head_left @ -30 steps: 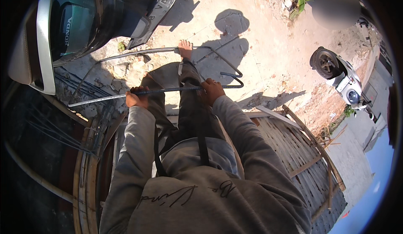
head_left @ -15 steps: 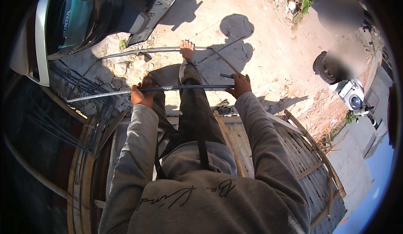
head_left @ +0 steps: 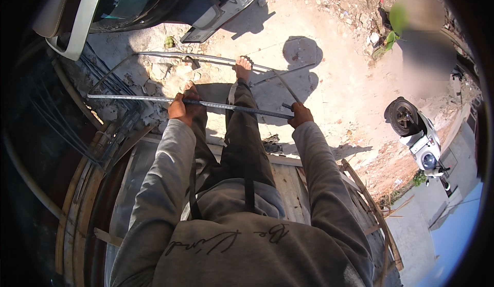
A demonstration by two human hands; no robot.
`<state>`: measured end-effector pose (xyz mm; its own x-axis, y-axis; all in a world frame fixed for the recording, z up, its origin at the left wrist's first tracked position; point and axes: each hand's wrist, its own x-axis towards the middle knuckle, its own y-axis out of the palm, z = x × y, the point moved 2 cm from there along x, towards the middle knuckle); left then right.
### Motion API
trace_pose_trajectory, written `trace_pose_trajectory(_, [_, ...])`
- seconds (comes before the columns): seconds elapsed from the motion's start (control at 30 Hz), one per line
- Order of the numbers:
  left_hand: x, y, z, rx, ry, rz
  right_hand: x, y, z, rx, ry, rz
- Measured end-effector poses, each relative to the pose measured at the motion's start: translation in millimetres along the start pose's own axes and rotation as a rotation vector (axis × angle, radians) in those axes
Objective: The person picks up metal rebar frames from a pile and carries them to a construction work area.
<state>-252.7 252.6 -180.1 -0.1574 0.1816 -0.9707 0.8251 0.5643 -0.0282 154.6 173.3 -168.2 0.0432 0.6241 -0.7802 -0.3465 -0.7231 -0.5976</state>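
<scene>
In front of my legs I hold a rectangular frame of bent ribbed steel bar, a rebar stirrup (head_left: 216, 105). My left hand (head_left: 180, 110) is closed around its near side, left of the middle. At the near right corner, beside a short projecting bar end, my right hand (head_left: 301, 114) is closed on the same stirrup. The far side of the stirrup passes by my bare foot (head_left: 243, 68); I cannot tell whether they touch. My other foot is mostly hidden behind the left hand.
A parked motorbike (head_left: 206, 14) with a rear plate stands at the upper left. Beneath it lie several long steel bars (head_left: 110, 76). Bamboo poles (head_left: 77, 210) run at the lower left, with wooden boards around me. A white scooter (head_left: 422, 138) stands far right, near a blurred area.
My right hand has come slightly nearer to me, so the stirrup's near side now slopes down to the right. Both hands keep their hold. The whole view has turned a little.
</scene>
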Motion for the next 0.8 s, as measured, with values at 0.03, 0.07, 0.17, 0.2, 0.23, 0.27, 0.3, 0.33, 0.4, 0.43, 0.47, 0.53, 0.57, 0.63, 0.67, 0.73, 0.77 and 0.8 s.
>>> trace_pose_trajectory(0.03, [-2.3,1.2,-2.2,-0.045,0.015,-0.021,2.8,2.3,-1.3,0.013,0.02,0.044])
trace_pose_trajectory(0.07, [-4.7,2.0,-5.0,-0.089,0.03,-0.042,5.7,3.4,-2.6,0.027,0.039,0.089])
trace_pose_trajectory(0.17, [-9.0,1.3,-11.7,-0.121,0.065,-0.117,7.6,-7.3,2.9,-0.048,0.065,0.074])
trace_pose_trajectory(0.2, [-9.0,-1.6,-11.6,-0.113,0.075,-0.143,8.8,-10.8,4.7,-0.066,0.022,0.054])
trace_pose_trajectory(0.23, [-9.1,-5.2,-8.7,-0.166,0.09,-0.143,7.6,-18.7,9.6,-0.063,0.006,0.074])
trace_pose_trajectory(0.27, [-8.2,-6.8,-7.4,-0.22,0.106,-0.137,7.0,-30.6,16.8,-0.064,-0.008,0.088])
trace_pose_trajectory(0.3, [-7.8,-8.3,-5.8,-0.274,0.122,-0.132,6.3,-38.2,22.2,-0.064,-0.023,0.102])
trace_pose_trajectory(0.33, [-10.0,-10.3,-6.5,-0.287,0.124,-0.134,5.0,-41.3,26.7,-0.094,-0.036,0.089])
trace_pose_trajectory(0.4, [-10.4,-15.6,-1.4,-0.323,0.165,-0.151,-0.3,-42.6,26.4,-0.106,-0.042,0.118])
trace_pose_trajectory(0.43, [-12.6,-17.6,-2.3,-0.334,0.19,-0.16,-3.1,-39.8,26.9,-0.105,-0.045,0.131])
trace_pose_trajectory(0.47, [-17.6,-19.4,-4.7,-0.28,0.199,-0.166,-7.8,-38.4,28.5,-0.122,-0.081,0.091])
trace_pose_trajectory(0.53, [-19.3,-30.8,-7.4,-0.325,0.238,-0.176,-18.2,-37.3,36.6,-0.091,-0.186,0.014])
trace_pose_trajectory(0.57, [-19.3,-36.5,-8.3,-0.346,0.253,-0.175,-25.5,-38.5,41.0,-0.078,-0.232,-0.025])
trace_pose_trajectory(0.63, [-14.2,-63.6,-9.0,-0.411,0.277,-0.146,-42.2,-42.8,56.6,-0.011,-0.364,-0.155])
trace_pose_trajectory(0.67, [-4.6,-84.9,-8.0,-0.455,0.317,-0.116,-50.4,-49.2,68.6,-0.033,-0.381,-0.148])
trace_pose_trajectory(0.73, [-5.0,-94.3,-3.6,-0.475,0.327,-0.055,-66.7,-61.9,93.6,-0.049,-0.425,-0.141])
trace_pose_trajectory(0.77, [-16.5,-90.2,-6.5,-0.447,0.297,-0.023,-74.7,-69.0,106.1,-0.042,-0.449,-0.143])
trace_pose_trajectory(0.8, [-28.9,-87.0,-9.9,-0.42,0.269,0.007,-78.3,-70.5,115.1,-0.073,-0.522,-0.163])
